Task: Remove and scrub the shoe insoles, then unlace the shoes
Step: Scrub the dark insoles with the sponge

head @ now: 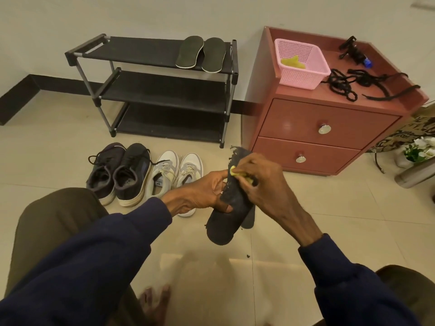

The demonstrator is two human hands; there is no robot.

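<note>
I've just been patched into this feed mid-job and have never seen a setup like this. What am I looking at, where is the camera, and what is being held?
There is no machine here: a person is working with bare hands. The single picture comes from a wide-angle camera worn on their head, looking forward and down. The left hand grips a dark insole. The right hand pinches what looks like a yellow sponge in curled fingers and presses it against the insole. On the floor stand a dark pair of shoes and a white pair of shoes, both laced. Two more insoles lie on top of the black shoe rack. The red cabinet carries a pink basket and loose black laces.
</note>
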